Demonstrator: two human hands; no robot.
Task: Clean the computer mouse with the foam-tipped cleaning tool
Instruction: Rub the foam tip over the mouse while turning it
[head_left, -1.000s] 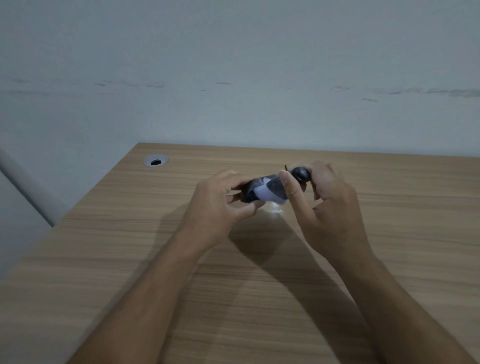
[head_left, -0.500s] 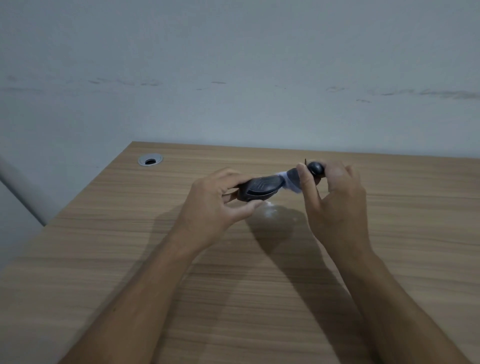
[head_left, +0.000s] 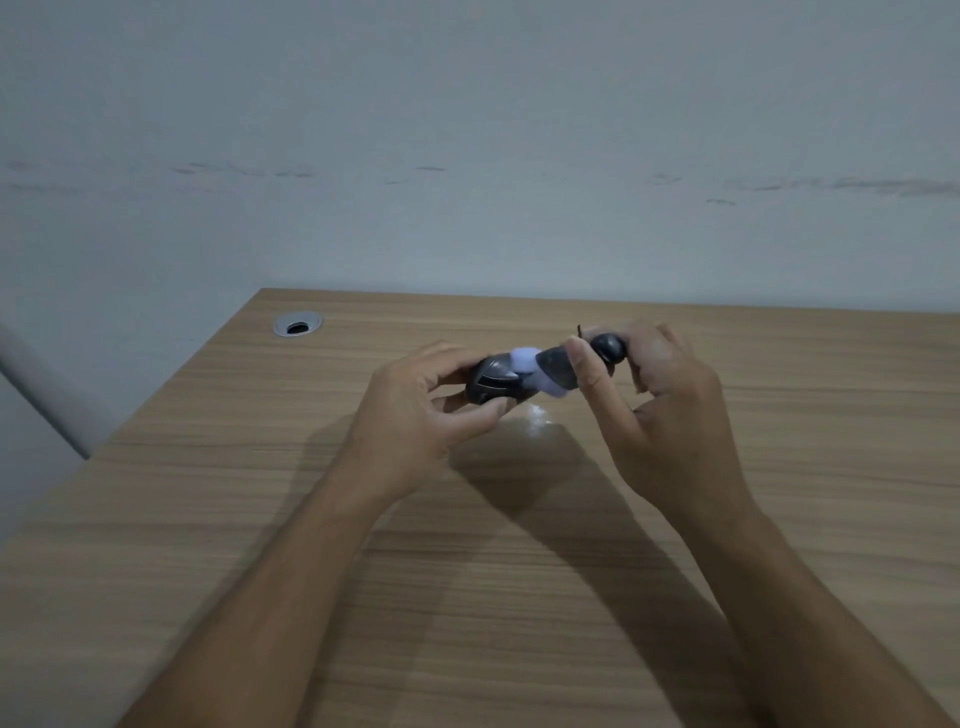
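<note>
A dark computer mouse (head_left: 491, 383) hangs above the wooden desk (head_left: 519, 571), pinched between the thumb and fingers of my left hand (head_left: 421, 415). My right hand (head_left: 654, 405) grips a dark cleaning tool (head_left: 605, 347) with a rounded black end and a pale bluish foam tip (head_left: 535, 370). The foam tip rests against the right end of the mouse. Most of the tool's handle is hidden by my fingers.
A round grey cable grommet (head_left: 297, 324) sits near the desk's far left corner. The desk's left edge runs diagonally down to the left, with a pale wall behind. A small bright glare spot (head_left: 535, 415) lies on the desk under the mouse.
The foam tip slid right to the end of the mouse, then came back left onto it. My left hand kept the mouse nearly still.
</note>
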